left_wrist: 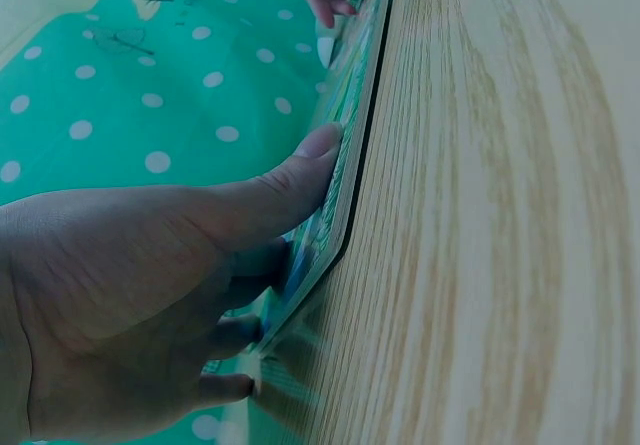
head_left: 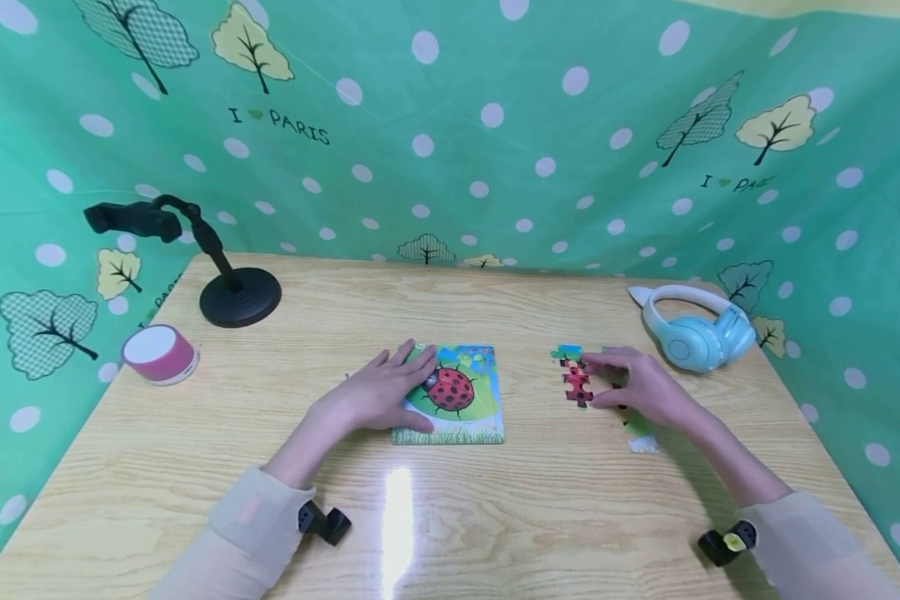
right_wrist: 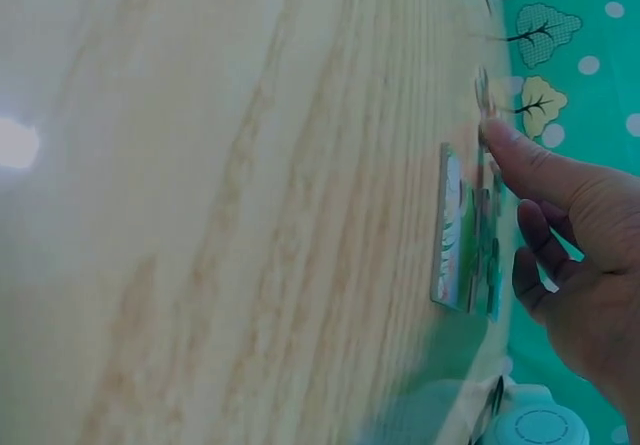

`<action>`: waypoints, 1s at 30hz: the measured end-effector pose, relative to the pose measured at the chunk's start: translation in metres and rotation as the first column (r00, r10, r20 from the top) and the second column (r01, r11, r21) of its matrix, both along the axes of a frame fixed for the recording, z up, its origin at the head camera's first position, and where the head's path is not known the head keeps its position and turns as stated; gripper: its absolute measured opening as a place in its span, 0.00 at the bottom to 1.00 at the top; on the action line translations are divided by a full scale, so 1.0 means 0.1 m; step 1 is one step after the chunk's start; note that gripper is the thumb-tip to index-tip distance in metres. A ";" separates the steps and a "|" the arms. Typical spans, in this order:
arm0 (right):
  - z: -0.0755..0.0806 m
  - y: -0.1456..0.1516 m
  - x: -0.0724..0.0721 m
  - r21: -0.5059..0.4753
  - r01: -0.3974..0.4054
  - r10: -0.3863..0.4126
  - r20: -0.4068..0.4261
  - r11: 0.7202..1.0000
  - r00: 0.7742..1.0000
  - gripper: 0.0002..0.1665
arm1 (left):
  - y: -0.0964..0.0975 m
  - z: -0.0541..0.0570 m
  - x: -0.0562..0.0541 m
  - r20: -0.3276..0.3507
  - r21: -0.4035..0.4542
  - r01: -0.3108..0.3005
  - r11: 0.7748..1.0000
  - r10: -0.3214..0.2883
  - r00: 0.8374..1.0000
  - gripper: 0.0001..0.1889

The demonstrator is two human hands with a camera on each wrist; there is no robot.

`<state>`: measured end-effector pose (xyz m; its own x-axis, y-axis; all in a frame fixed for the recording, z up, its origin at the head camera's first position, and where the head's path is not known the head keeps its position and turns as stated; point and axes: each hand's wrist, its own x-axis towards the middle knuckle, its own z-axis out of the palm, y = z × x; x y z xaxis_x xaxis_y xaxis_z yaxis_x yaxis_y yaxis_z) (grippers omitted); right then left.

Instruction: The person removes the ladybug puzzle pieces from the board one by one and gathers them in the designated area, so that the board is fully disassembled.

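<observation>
A square ladybug picture board (head_left: 461, 392) lies flat on the table. My left hand (head_left: 378, 392) rests spread over its left side, thumb near the front edge; in the left wrist view the thumb (left_wrist: 320, 143) lies along the board's rim. To the right, a strip of joined jigsaw pieces (head_left: 577, 385), blue-green at the top and red below, is pinched at its right side by my right hand's (head_left: 641, 387) thumb and fingers. Other green and white jigsaw pieces (head_left: 642, 442) lie partly hidden under that hand; the right wrist view shows them edge-on.
Blue and white headphones (head_left: 693, 337) lie at the back right. A black stand (head_left: 240, 297) with a bent arm stands at the back left, near a pink round container (head_left: 159, 354) with a white top. A green polka-dot cloth (head_left: 450, 125) hangs behind the wooden table (head_left: 540, 508).
</observation>
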<state>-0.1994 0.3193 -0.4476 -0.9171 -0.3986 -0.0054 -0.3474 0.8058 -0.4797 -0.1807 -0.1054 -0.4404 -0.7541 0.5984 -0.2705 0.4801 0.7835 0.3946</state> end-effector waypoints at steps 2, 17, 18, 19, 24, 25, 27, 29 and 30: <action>0.02 -0.01 -0.02 -0.021 -0.006 0.006 -0.005 1.000 1.000 0.41 | 0.00 0.01 0.00 0.000 -0.002 -0.002 1.000 0.002 1.000 0.55; 0.18 -0.71 -0.06 -0.234 -0.046 0.028 -0.079 0.971 0.997 0.32 | -0.01 0.01 0.00 -0.001 -0.006 -0.005 1.000 0.005 1.000 0.55; 0.19 -0.77 -0.06 -0.245 -0.057 0.039 -0.077 0.968 0.996 0.33 | -0.01 0.01 0.00 -0.001 -0.006 -0.005 1.000 0.005 1.000 0.55; 0.20 -0.84 -0.05 -0.257 -0.066 0.048 -0.074 0.964 0.996 0.33 | 0.00 0.01 0.00 0.000 -0.006 -0.005 1.000 0.005 1.000 0.55; 0.19 -1.09 -0.06 -0.310 -0.089 0.083 -0.031 0.947 0.996 0.35 | 0.01 0.02 0.00 0.001 -0.005 -0.002 1.000 0.002 1.000 0.55; 0.18 -1.14 -0.06 -0.315 -0.091 0.089 -0.023 0.945 0.996 0.36 | 0.01 0.02 0.00 0.001 -0.005 -0.002 1.000 0.002 1.000 0.55; 0.16 -1.22 -0.06 -0.322 -0.104 0.106 -0.012 0.941 0.994 0.37 | 0.01 0.03 0.00 0.000 -0.008 -0.001 1.000 0.001 1.000 0.54; 0.15 -1.30 -0.05 -0.329 -0.119 0.128 0.004 0.937 0.992 0.38 | 0.01 0.03 0.00 -0.001 -0.009 -0.001 1.000 0.001 1.000 0.54; 0.14 -1.34 -0.05 -0.332 -0.130 0.142 0.011 0.934 0.990 0.39 | 0.01 0.03 0.01 -0.001 -0.009 0.000 1.000 0.000 1.000 0.54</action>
